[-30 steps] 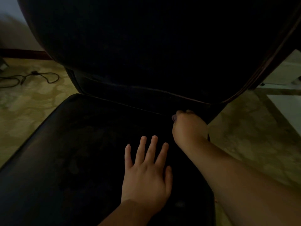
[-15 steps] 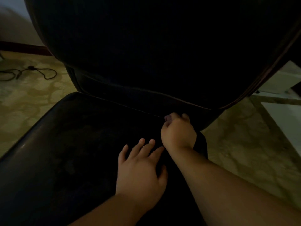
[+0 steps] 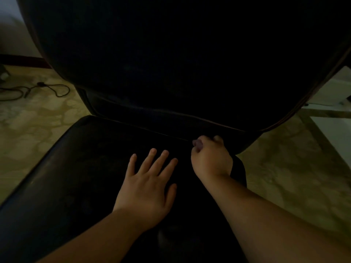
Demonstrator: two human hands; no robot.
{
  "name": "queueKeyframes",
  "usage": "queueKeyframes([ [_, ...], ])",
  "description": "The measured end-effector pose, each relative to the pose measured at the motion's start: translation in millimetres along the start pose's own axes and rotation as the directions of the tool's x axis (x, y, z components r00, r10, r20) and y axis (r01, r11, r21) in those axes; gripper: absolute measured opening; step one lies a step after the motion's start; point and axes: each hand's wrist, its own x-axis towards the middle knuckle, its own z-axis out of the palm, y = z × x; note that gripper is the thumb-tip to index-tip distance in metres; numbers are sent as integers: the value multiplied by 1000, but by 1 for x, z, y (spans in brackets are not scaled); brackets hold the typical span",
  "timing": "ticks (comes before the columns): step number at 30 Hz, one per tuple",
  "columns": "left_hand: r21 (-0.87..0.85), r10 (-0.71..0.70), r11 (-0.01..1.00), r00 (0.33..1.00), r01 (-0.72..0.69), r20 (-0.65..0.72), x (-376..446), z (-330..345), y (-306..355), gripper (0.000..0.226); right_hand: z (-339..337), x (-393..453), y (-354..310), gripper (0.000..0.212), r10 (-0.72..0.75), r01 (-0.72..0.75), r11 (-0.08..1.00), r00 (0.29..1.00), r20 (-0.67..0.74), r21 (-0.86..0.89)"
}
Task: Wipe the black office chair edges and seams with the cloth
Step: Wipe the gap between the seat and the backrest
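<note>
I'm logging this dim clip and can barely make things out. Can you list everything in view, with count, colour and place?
Office chair seat: one, black, fills the lower left and middle.
Chair backrest: one, black, upright behind the seat, with a thin piped seam along its lower edge.
Cloth: one, dark, under the right hand at the rear right of the seat; mostly hidden.
Cable: one, black, looped on the floor at far left.
Floor: pale yellowish, mottled, on both sides of the chair.
White furniture: pale, at the right edge; too cut off to identify.
Left hand: flat on the seat, fingers spread.
Right hand: curled at the gap between seat and backrest.
</note>
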Motion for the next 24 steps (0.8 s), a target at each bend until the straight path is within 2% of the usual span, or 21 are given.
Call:
queueKeyframes([
  [7, -28, 2, 1000, 999, -3, -37, -3, 2, 1, 64, 7, -8, 1, 31, -72, 72, 997, 987, -142, -6],
  [11, -30, -3, 1000, 999, 2, -35, -10, 8, 2, 64, 7, -12, 4, 23, -179, 171, 983, 973, -145, -61],
  [13, 11, -9, 1000, 1000, 9, 3, -16, 10, 3, 62, 5, -13, 7, 26, -222, 211, 973, 968, -121, -97],
  [19, 73, -10, 997, 998, 14, -56, -23, 18, 3, 61, 1, -19, -4, 29, -98, 100, 995, 991, -93, 9],
  [24, 54, -47, 997, 994, 53, -102, -20, 24, 2, 60, 2, -10, -4, 23, -153, 159, 983, 986, -69, 91],
])
